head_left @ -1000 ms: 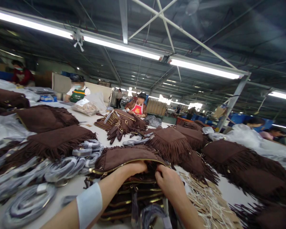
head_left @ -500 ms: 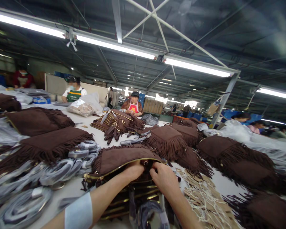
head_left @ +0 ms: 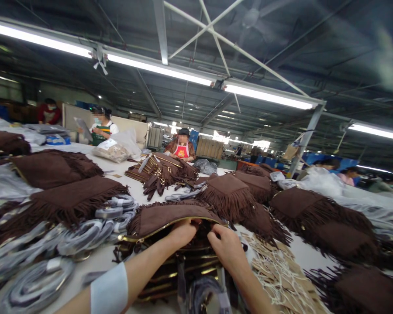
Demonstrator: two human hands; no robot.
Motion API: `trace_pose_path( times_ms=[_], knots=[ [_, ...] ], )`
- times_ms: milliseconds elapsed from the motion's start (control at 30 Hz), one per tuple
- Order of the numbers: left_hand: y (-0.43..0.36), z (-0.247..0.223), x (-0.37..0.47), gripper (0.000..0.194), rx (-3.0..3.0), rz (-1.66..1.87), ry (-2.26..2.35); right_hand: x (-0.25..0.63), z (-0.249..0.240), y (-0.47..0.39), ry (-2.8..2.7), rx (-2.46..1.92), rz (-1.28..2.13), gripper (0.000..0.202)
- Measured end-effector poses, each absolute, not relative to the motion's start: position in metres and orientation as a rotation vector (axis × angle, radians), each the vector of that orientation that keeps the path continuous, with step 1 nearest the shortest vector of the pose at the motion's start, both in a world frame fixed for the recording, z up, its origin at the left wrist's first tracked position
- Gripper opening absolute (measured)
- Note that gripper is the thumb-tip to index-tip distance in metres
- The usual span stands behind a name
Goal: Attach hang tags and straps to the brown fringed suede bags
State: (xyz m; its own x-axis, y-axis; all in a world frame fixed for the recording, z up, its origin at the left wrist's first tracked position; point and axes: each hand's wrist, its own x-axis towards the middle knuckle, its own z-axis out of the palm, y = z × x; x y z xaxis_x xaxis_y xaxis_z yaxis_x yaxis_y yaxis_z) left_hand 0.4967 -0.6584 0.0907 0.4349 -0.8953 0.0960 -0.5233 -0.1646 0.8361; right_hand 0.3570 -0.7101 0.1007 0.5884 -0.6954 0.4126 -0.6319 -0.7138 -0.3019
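Note:
A brown fringed bag lies in front of me, its gold zipper open toward me. My left hand reaches into the opening, its fingers mostly hidden inside. My right hand is at the right end of the opening, fingers curled at the edge; what they hold is too small to make out. Below the bag are more dark bags with gold zippers in a stack, and a plastic-wrapped coiled strap lies against them.
Wrapped coiled straps lie at the left, fringed bags beyond and to the right. Brown tags with white strings are right of my arm. A person in a red apron sits across the table.
My hands have barely moved at the bag's opening. In the background, the person in the green apron now holds up a grey flat item, and the walking person is no longer seen.

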Motion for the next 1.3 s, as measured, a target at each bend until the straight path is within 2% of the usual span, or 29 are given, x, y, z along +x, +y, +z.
trace_pose_path(
  times_ms=[167,367,567,667,733,833,933,1000,1167,1300],
  knots=[
    [-0.659,0.091,0.497,0.031,1.846,-0.501,-1.236,0.359,0.1,-0.71,1.129,-2.672,-0.812,0.025],
    [-0.655,0.092,0.496,0.04,1.842,-0.474,-1.364,0.374,0.097,-0.71,1.131,-2.641,-0.837,0.023],
    [-0.65,0.117,0.496,0.031,1.903,-0.248,-1.56,0.359,0.091,-0.71,0.896,-2.666,-0.896,0.027],
    [-0.637,0.135,0.499,0.023,1.88,-0.192,-1.696,0.342,0.09,-0.707,0.758,-2.57,-1.119,0.029],
    [-0.626,0.141,0.5,0.015,1.806,-0.164,-1.769,0.335,0.09,-0.704,0.666,-2.336,-1.285,0.024],
    [-0.616,0.139,0.499,0.01,1.501,-0.376,-1.666,0.335,0.092,-0.7,0.546,-1.735,-1.236,0.017],
    [-0.616,0.131,0.494,0.01,1.162,-0.74,-1.364,0.338,0.097,-0.697,0.385,-1.148,-1.095,0.025],
    [-0.618,0.127,0.49,0.014,1.091,-0.861,-1.248,0.339,0.102,-0.694,0.316,-0.942,-1.054,0.032],
    [-0.622,0.118,0.473,0.017,1.104,-1.075,-1.246,0.337,0.117,-0.68,0.241,-1.016,-1.042,0.042],
    [-0.629,0.105,0.462,0.015,0.956,-1.099,-1.2,0.342,0.127,-0.673,0.184,-1.147,-1.013,0.045]
  ],
)
